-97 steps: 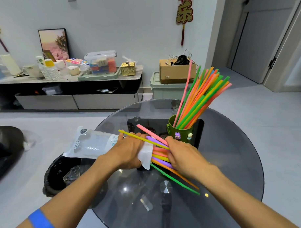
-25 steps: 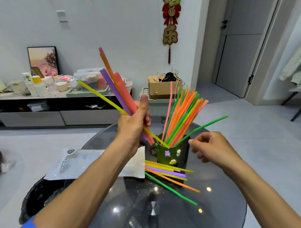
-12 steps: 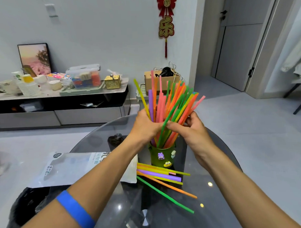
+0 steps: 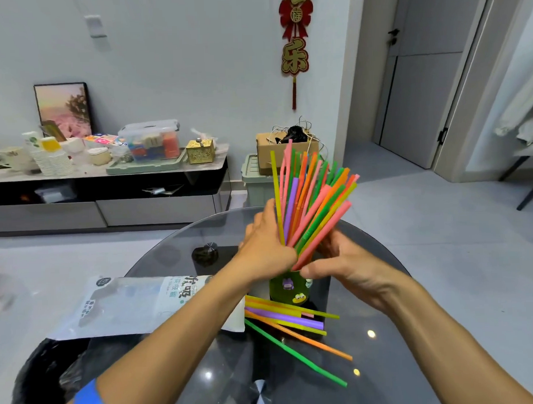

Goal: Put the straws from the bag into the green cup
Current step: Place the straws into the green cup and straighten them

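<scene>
A round glass table point(image 4: 383, 288) occupies the foreground. Near its centre stands a cup point(image 4: 288, 288) holding a bundle of upright straws point(image 4: 310, 206), which fan out toward the upper right. The left hand point(image 4: 265, 253) lies against the bundle's left side and the right hand point(image 4: 349, 265) against its right, both just above the cup's rim. In front of the cup, loose straws point(image 4: 287, 319) lie flat on the table, their left ends at the mouth of a bag point(image 4: 136, 303). The bag lies to the cup's left, overhanging the table's left edge. Behind the table, a low cabinet point(image 4: 107, 189) stands along the wall; to its right, a cardboard box point(image 4: 268, 147) sits on a storage bin point(image 4: 255, 184).
</scene>
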